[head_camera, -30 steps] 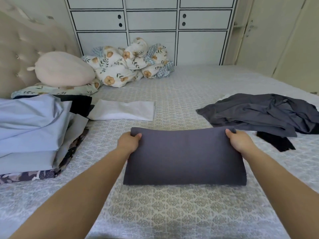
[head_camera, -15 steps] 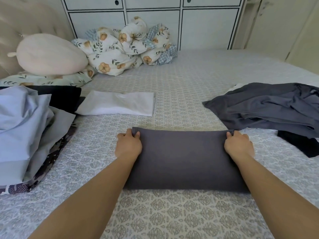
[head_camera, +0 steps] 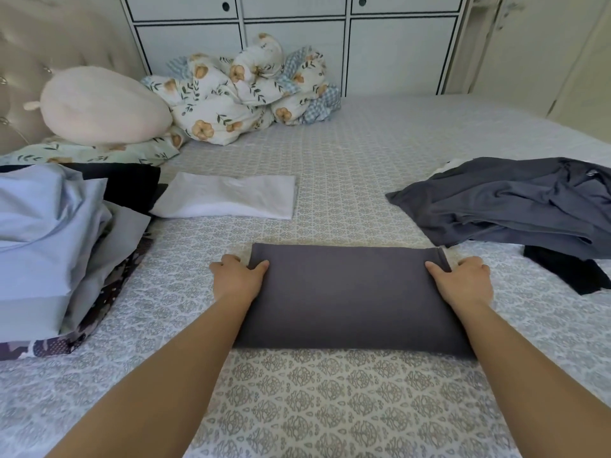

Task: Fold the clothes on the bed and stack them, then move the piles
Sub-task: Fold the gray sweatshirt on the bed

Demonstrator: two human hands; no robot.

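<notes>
Head view, only 1 cam. Folded dark grey garment (head_camera: 350,295) lay flat on the bed (head_camera: 347,408), centre, near edge toward person. Left hand (head_camera: 236,276) at its far-left corner, thumb on top of cloth, fingers curled round the edge, so a pinch grip. Right hand (head_camera: 461,280) mirrored at far-right corner, thumb on top, fingers over the side; gripping too, as far as I could tell.

Unfolded dark heap (head_camera: 515,206) lay to the right, well apart. Folded white piece (head_camera: 228,200) lay beyond on the left, just beside a blue-grey pile (head_camera: 49,246).

Handling, my guess: light, soft, limp, w/ no stiffness; would sag if lifted by corners. Better to slide both hands under the short ends & carry flat. Not slippery, not fragile.
</notes>
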